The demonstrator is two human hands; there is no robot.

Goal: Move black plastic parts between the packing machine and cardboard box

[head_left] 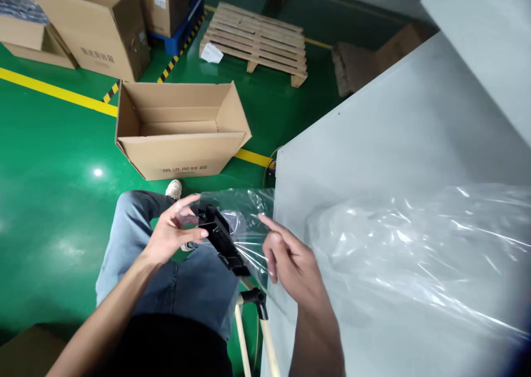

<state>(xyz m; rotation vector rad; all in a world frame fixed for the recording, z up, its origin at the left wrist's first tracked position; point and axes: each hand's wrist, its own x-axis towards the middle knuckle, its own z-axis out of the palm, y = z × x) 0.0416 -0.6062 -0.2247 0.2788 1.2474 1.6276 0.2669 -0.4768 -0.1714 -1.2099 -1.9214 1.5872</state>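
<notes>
A black plastic part (222, 238) hangs at a slant over my lap, with a clear plastic bag (253, 205) around or against it. My left hand (176, 230) pinches the upper end of the part between thumb and fingers. On the bag's right side is my right hand (290, 255), its index finger stretched out and the other fingers curled; the thin film lies against it, and whether the fingers grip it is hard to see. More clear plastic bags (415, 249) lie on the grey surface (373, 128) at the right.
An open cardboard box (182, 155) stands on the green floor ahead of my feet. Behind it are a wooden pallet (257, 39) and larger cartons (91, 28) at the back left. A pale tube frame with a black joint (253, 297) stands beside my leg.
</notes>
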